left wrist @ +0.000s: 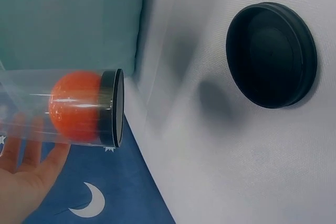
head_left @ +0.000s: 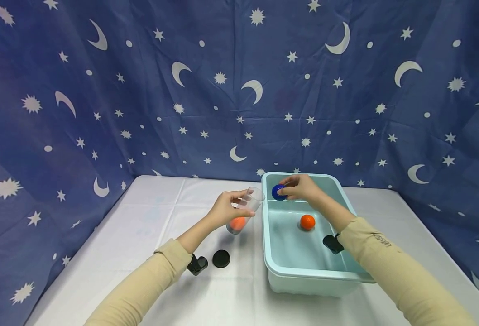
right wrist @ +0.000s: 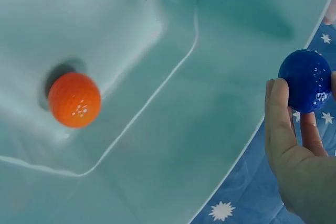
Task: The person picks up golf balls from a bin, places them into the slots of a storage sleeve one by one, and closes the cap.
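Note:
My left hand (head_left: 228, 209) grips a clear plastic tube (head_left: 249, 201), held tilted above the table just left of the basin. At the tube's black-capped bottom end lies an orange ball (left wrist: 76, 107). Between the fingertips and thumb of my right hand (head_left: 302, 188) is a shiny blue ball (head_left: 279, 192), pinched over the far left part of the light teal basin (head_left: 300, 273). A second orange ball (right wrist: 74, 99) sits on the basin's floor, below and apart from the right hand. On the table, near the left wrist, lies a round black lid (head_left: 221, 258), its hollow side up.
The basin stands on a table with a white cloth (head_left: 154, 217), right of the middle, its raised rim facing the tube. Behind the table hangs a blue curtain (head_left: 207, 90) with moons and stars. Black wrist cameras (head_left: 198, 265) hang under both forearms.

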The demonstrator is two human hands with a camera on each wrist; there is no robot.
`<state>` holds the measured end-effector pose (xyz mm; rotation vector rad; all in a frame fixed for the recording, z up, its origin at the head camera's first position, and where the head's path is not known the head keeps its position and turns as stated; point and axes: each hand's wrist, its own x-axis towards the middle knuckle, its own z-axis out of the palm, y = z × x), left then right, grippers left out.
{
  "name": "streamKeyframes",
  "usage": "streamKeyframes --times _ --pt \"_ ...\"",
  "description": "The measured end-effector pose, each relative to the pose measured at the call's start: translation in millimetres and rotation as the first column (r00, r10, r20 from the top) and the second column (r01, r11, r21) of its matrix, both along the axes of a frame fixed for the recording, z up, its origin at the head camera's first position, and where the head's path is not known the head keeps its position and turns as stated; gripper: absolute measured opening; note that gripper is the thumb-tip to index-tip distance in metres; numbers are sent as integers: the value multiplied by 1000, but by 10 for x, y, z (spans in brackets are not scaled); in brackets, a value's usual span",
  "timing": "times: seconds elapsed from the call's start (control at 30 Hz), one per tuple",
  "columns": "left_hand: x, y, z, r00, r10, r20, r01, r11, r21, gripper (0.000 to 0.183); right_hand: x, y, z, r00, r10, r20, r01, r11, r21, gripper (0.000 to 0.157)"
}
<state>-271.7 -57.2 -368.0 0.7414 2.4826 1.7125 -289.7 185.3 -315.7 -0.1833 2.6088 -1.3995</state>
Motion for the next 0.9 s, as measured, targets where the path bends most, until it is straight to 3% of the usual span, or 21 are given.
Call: streamKeyframes --times 0.17,0.3,0.6,0.9 --pt "-4 1 -1 1000 17 -3 -17 1000 -17 60 44 -32 68 997 -45 59 51 994 -92 40" --pt "-14 7 6 1000 29 9 -29 999 -21 59 81 -62 121 997 -39 64 48 989 -140 41" --pt "-11 39 33 999 21 28 -19 999 -40 58 158 -161 182 998 29 52 -19 983 -183 40" --pt "-11 53 6 999 27 24 -25 998 -53 61 215 -260 197 995 102 2 -101 983 -151 41"
